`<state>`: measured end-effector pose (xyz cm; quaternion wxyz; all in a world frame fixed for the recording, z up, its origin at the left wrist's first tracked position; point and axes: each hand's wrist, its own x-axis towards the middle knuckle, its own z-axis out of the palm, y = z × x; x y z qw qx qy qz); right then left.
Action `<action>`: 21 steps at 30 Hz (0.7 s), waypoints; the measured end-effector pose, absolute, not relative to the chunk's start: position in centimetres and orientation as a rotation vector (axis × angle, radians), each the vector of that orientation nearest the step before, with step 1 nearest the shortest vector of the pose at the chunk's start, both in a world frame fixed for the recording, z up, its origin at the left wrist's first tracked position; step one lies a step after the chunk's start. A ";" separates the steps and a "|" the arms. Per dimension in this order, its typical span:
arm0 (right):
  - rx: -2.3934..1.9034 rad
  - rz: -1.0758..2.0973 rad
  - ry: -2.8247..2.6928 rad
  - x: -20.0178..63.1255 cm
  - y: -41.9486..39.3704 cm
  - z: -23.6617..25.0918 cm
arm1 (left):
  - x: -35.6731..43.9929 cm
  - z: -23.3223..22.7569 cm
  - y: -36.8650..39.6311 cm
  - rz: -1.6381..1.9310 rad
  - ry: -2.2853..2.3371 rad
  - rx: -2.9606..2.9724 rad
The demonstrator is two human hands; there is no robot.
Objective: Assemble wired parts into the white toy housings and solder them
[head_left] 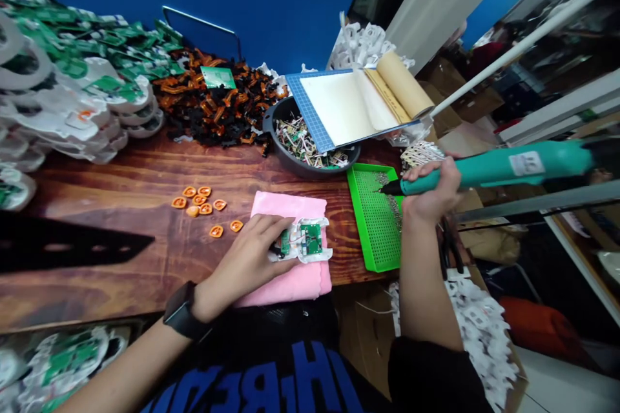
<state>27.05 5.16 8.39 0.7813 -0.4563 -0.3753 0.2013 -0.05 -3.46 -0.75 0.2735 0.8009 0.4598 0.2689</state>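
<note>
Circuit board: a small green board (310,239) in a white casing, lying on the pink cloth (295,277) near the front edge of the tabletop (121,193).
Left hand (252,251): grip pressed flat on the casing, holding it down.
Right hand (431,190): grip clenched around the teal electric screwdriver (494,171), its tip over the green tray (375,232).
Around: orange parts (203,206) left of the cloth; dark bowl (300,164) of components behind it.
</note>
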 end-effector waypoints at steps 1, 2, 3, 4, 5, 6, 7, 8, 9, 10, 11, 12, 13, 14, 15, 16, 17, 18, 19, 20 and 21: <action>-0.972 0.396 -0.803 27.7 6.3 7.9 | -0.1 -1.0 -3.4 0.739 1.224 2.155; -0.961 0.377 -0.797 28.1 7.3 7.3 | 0.0 -1.2 -3.3 0.754 1.213 2.155; -0.958 0.372 -0.795 28.4 8.2 6.6 | 0.0 -1.4 -3.3 0.770 1.208 2.154; -0.963 0.386 -0.798 28.6 8.9 6.0 | 0.0 -1.5 -3.3 0.781 1.206 2.151; -0.966 0.398 -0.804 28.7 9.4 5.4 | 0.0 -1.7 -3.3 0.786 1.209 2.146; -0.966 0.404 -0.814 28.8 9.8 5.0 | 0.0 -1.7 -3.4 0.785 1.213 2.142; -0.962 0.406 -0.822 28.9 10.0 4.6 | -0.1 -1.7 -3.4 0.781 1.213 2.142; -0.956 0.405 -0.828 28.9 10.2 4.4 | -0.2 -1.7 -3.4 0.777 1.208 2.146; -0.952 0.401 -0.832 28.9 10.3 4.2 | -0.3 -1.7 -3.5 0.773 1.199 2.153; -0.950 0.396 -0.831 29.0 10.4 4.1 | -0.3 -1.7 -3.4 0.769 1.187 2.162; -0.951 0.391 -0.829 29.0 10.4 4.1 | -0.4 -1.6 -3.4 0.767 1.177 2.170; -0.955 0.388 -0.827 29.0 10.5 4.0 | -0.4 -1.6 -3.4 0.767 1.170 2.175; -0.961 0.386 -0.825 29.1 10.6 3.9 | -0.5 -1.5 -3.4 0.769 1.168 2.178; -0.967 0.385 -0.826 29.1 10.7 3.8 | -0.5 -1.5 -3.4 0.773 1.169 2.178; -0.971 0.384 -0.827 29.1 10.8 3.7 | -0.5 -1.5 -3.3 0.778 1.171 2.177; -0.973 0.385 -0.828 29.2 10.9 3.6 | -0.5 -1.5 -3.3 0.782 1.172 2.177; -0.975 0.386 -0.829 29.2 10.9 3.5 | -0.5 -1.6 -3.3 0.785 1.172 2.178; -0.976 0.387 -0.831 29.2 11.0 3.4 | -0.5 -1.6 -3.3 0.787 1.171 2.180; -0.977 0.387 -0.832 29.2 11.1 3.3 | -0.4 -1.6 -3.3 0.788 1.170 2.181; -0.978 0.388 -0.832 29.2 11.1 3.3 | -0.4 -1.6 -3.3 0.789 1.170 2.183; -0.978 0.390 -0.832 29.3 11.1 3.3 | -0.4 -1.6 -3.3 0.790 1.171 2.185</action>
